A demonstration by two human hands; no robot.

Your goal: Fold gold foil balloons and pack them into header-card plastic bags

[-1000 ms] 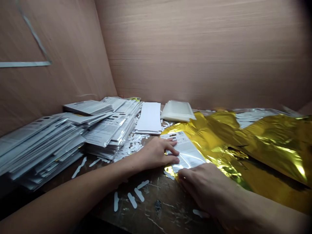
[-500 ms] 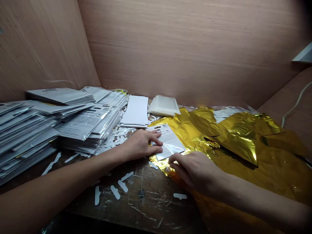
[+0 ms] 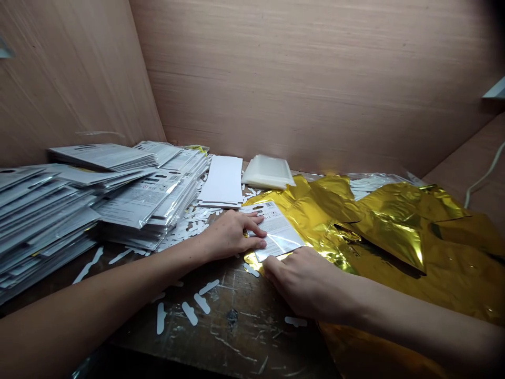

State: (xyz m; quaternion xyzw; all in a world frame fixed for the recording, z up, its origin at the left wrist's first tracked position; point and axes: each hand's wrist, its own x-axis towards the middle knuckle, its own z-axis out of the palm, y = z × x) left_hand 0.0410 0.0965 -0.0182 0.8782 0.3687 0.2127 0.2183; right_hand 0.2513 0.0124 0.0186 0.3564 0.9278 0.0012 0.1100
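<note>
A clear plastic sleeve with a white printed card lies on crumpled gold foil in the middle of the wooden table. My left hand rests on the sleeve's left edge, fingers stretched flat and pressing it down. My right hand lies palm down at the sleeve's near end, over the foil's edge; its fingers are curled and pressing there, and their tips are partly hidden.
Tall stacks of packed printed sleeves fill the left side. A pile of white cards and a pile of clear bags sit at the back. Small white paper strips litter the table. Brown walls enclose the space.
The view swung right, then steadied. My right hand slid left along the sleeve's near end. My left hand stays flat on the sleeve.
</note>
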